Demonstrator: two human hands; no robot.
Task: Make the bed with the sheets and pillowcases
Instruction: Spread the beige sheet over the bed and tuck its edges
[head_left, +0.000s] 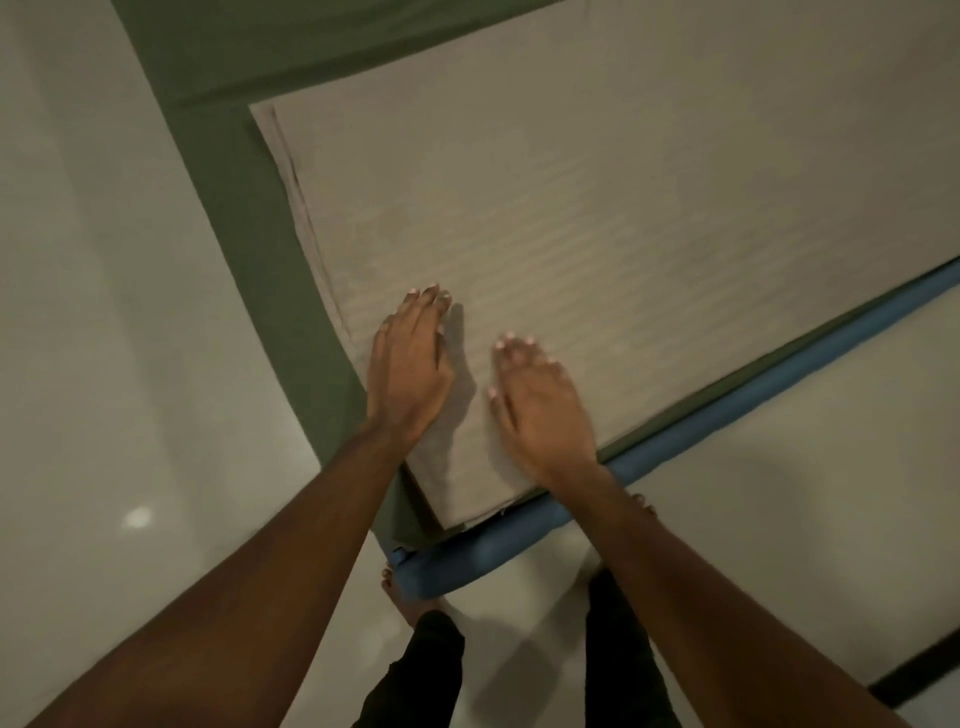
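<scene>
Underfoot and on two sides of the bed (467, 561), a pale glossy floor (104, 312) takes up the widest area, open to the left and again to the lower right; a small round glint (137, 517) of light shows on it. A dark strip (914, 670) crosses the floor at the lower right corner.

One corner of the bed points toward the person. A green sheet (234, 171) covers it, smooth and matte, and shows as a broad border down the left side and across the top. Over it lies a beige sheet (571, 208), flat and rectangular, with a fine ribbed weave in faint horizontal lines. Its left edge shows several stacked layers, so it looks folded, and it sits set in from the green border. Its near corner reaches almost to the bed's corner. Along the near right side runs a blue band (753, 400), rounded and padded-looking, with a thin line of green between it and the beige cloth.

Both bare forearms reach in from below. The left hand (410, 364) lies palm down on the beige sheet near its left edge, fingers straight and together, its grip released. The right hand (540, 400) rests palm down just beside it, apart from it, fingers extended, its grip likewise released.

Dark trousers (421, 670) and a bare foot (405, 597) stand on the floor at the bed's corner.
</scene>
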